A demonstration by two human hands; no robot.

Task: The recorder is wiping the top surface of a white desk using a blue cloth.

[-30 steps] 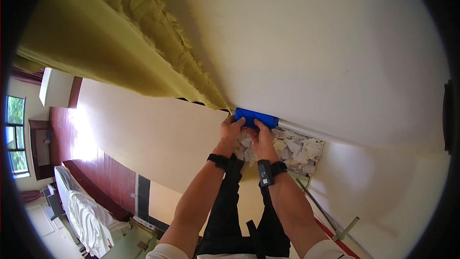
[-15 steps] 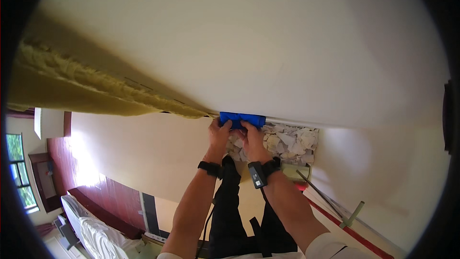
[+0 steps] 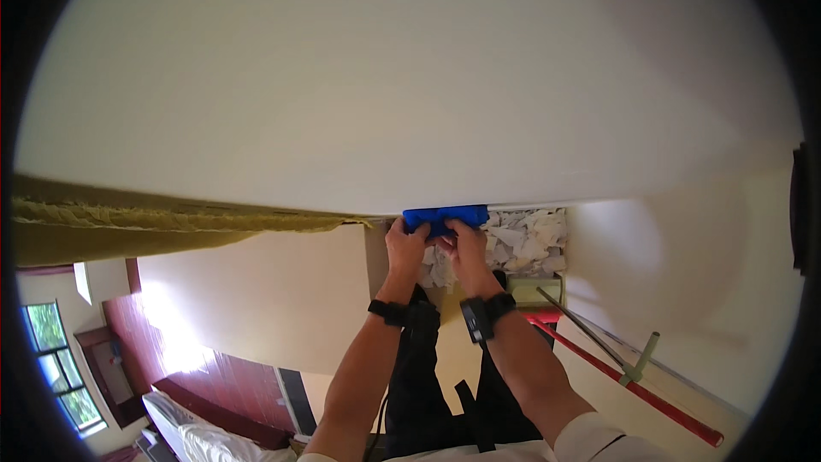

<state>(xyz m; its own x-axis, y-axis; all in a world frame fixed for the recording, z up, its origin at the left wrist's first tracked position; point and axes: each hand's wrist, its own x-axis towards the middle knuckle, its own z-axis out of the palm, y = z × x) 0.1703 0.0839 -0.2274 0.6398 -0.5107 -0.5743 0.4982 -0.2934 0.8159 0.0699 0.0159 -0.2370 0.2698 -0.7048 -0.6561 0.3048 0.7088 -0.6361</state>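
A: Where is the blue piece (image 3: 445, 216)?
B: Near the centre of the frame, a little below the middle, right along the lower edge of the big white surface (image 3: 385, 77) that fills the upper part.
A: Which way does it point?
B: Its long axis runs across the frame, nearly level, one end toward the left and the other toward the right. I can't tell a front from a back.
A: And how does it look?
B: Strong, plain blue, longer than it is deep, with darker folds or shadows along its lower side. The fingers hide part of it, so its material is unclear to me.
A: What about the hands?
B: Both are closed on it from below, side by side: the left hand (image 3: 405, 244) grips its left part, the right hand (image 3: 467, 245) its right part, thumbs up against the blue.
A: And around them?
B: Pale torn scraps (image 3: 534, 239) lie just right of the right hand. Mustard fabric (image 3: 128, 239) with a frayed edge stretches from the left rim almost to the left hand. Farther out, a red pole (image 3: 633, 385) slants through the lower right, and a window (image 3: 64, 368) shows at lower left.
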